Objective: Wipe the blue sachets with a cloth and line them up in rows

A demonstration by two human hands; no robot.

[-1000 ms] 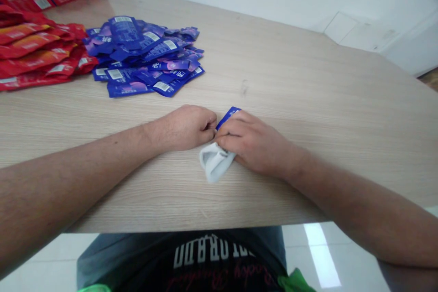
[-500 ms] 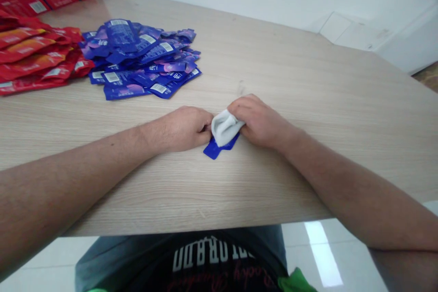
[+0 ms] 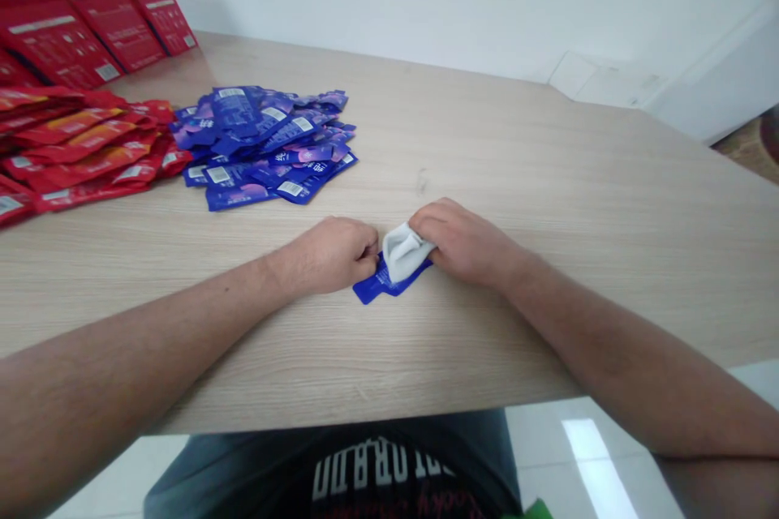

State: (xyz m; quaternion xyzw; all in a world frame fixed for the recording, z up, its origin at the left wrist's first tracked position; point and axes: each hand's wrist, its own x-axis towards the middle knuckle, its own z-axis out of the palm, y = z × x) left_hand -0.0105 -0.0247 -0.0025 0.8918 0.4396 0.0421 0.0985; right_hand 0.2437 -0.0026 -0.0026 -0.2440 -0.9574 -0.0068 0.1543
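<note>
My right hand [image 3: 466,245] is closed round a bunched white cloth [image 3: 402,251], which presses onto a small blue pouch [image 3: 374,287] lying on the table. Much of the pouch is covered by the cloth and my fingers. On its left side my left hand [image 3: 339,256] is closed, thumb against curled fingers, at the pouch's edge; the fingertips are hidden from me. Beyond my left hand lies a heap of blue pouches [image 3: 261,147] with white barcode labels.
Left of the blue heap are stacked red and orange packets [image 3: 91,150]. Behind them, red boxes [image 3: 122,28] with raised flaps stand by the wall [image 3: 389,0]. The wooden table [image 3: 548,178] has its front edge close to my body.
My view has tilted up, so more of the red boxes shows. More of the blue pouch is visible beneath the cloth. Both hands keep their grip.
</note>
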